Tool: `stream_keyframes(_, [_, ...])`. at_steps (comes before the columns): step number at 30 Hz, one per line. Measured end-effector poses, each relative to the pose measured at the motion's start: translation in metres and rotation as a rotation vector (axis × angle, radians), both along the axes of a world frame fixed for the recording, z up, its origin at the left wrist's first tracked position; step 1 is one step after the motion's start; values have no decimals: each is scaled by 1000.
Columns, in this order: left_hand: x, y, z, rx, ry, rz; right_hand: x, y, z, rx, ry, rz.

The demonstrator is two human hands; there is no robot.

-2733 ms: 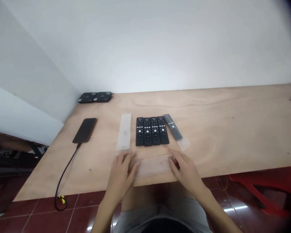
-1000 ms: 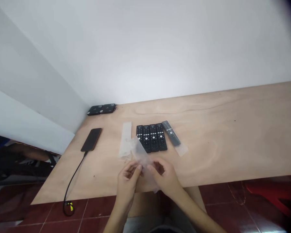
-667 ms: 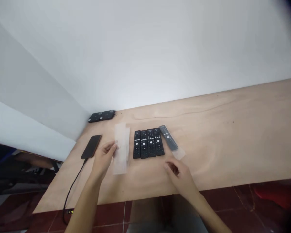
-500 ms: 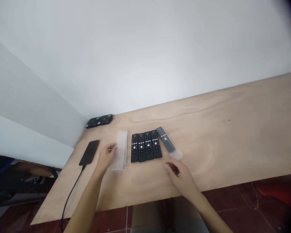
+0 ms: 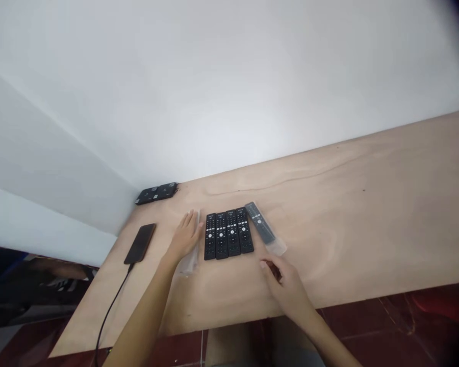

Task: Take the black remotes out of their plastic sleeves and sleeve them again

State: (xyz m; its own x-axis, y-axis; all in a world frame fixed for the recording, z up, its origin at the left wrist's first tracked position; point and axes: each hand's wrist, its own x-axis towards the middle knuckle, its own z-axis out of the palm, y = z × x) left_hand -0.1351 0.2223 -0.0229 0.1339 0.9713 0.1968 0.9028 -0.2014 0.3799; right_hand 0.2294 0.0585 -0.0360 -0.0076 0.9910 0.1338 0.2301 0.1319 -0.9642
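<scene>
My left hand (image 5: 184, 238) lies flat with its fingers stretched out over the clear plastic sleeves (image 5: 189, 264), covering much of them. Just right of it, several black remote controls (image 5: 222, 235) lie side by side in a row, buttons up. A further remote control (image 5: 260, 223) in a clear sleeve slants at the row's right end, the loose end of its sleeve toward me. Near that end my right hand (image 5: 285, 280) rests above the table, fingers curled with thumb and index close together. Whether anything is between them I cannot make out.
On the left lies a phone (image 5: 140, 243) with a black cable (image 5: 112, 303) running off the table's front edge. Two black boxes (image 5: 156, 193) sit in the far left corner against the wall (image 5: 229, 92). The wooden table (image 5: 367, 224) stretches to the right.
My left hand has moved right and forward onto the plastic sleeves, and its curled fingers have straightened out. The right hand has barely moved.
</scene>
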Motion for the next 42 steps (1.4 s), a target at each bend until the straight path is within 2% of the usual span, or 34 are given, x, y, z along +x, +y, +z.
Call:
stream_keyframes(4, [-6, 6, -19, -42, 76, 51, 0, -1, 2, 0, 11, 5])
stream_keyframes(7, [-8, 4, -24, -66, 120, 86, 0, -1, 3, -9, 14, 11])
stream_keyframes(18, [3, -3, -21, -85, 220, 107, 3, -3, -6, -5, -52, 17])
stream_keyframes(22, [-4, 1, -22, -105, 216, 90, 2, -3, -4, -10, -47, 3])
stream_keyframes(26, [-19, 3, -11, -108, 189, 57, 1, -1, -5, -18, -39, 14])
stream_keyframes(28, [-25, -5, -4, -78, 177, 37, 1, 0, -7, -11, -42, 15])
stream_keyframes(31, [-28, -32, 0, -30, 167, -17, 0, 0, -10, 7, -50, 6])
stream_keyframes(36, [-25, -81, -15, -28, 184, -121, 0, 0, -11, -2, -62, 28])
stream_keyframes(39, [-23, -90, -25, -17, 226, -173, -1, 1, -10, 14, -61, 27])
stream_keyframes(42, [-22, -89, -27, 17, 253, -196, 0, 2, -8, 35, -82, 38])
